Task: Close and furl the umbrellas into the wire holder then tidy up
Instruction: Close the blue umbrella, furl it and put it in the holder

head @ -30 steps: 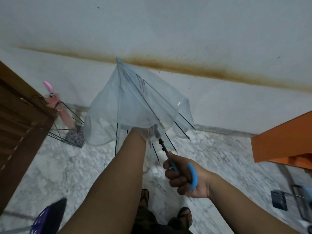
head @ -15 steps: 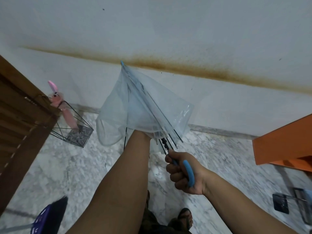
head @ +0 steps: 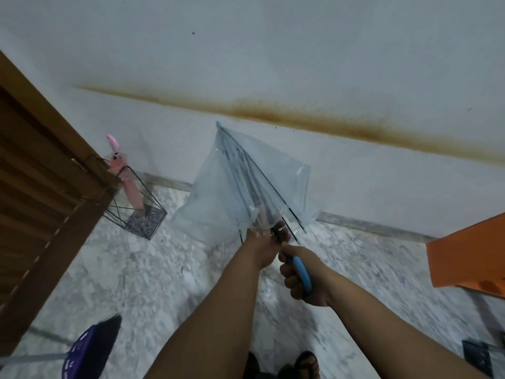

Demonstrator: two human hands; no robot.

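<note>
A clear plastic umbrella (head: 232, 195) with black ribs and a blue tip points up and away from me, its canopy folded in and hanging loose. My right hand (head: 300, 274) grips its blue curved handle. My left hand (head: 269, 239) is closed round the shaft at the canopy's lower edge, where the rib ends gather. A black wire holder (head: 138, 212) stands on the floor by the wall to the left, with a furled pink umbrella (head: 124, 176) leaning in it.
A brown slatted wooden door (head: 35, 187) fills the left side. A purple perforated object (head: 87, 348) sits at the lower left. An orange surface (head: 470, 255) juts in at the right, with a dark object (head: 478, 356) below it. My sandalled feet (head: 307, 363) stand on the marble floor.
The canopy has collapsed from half open to nearly closed. My left hand slid down the shaft toward my right hand. The view has shifted, so the holder sits further right.
</note>
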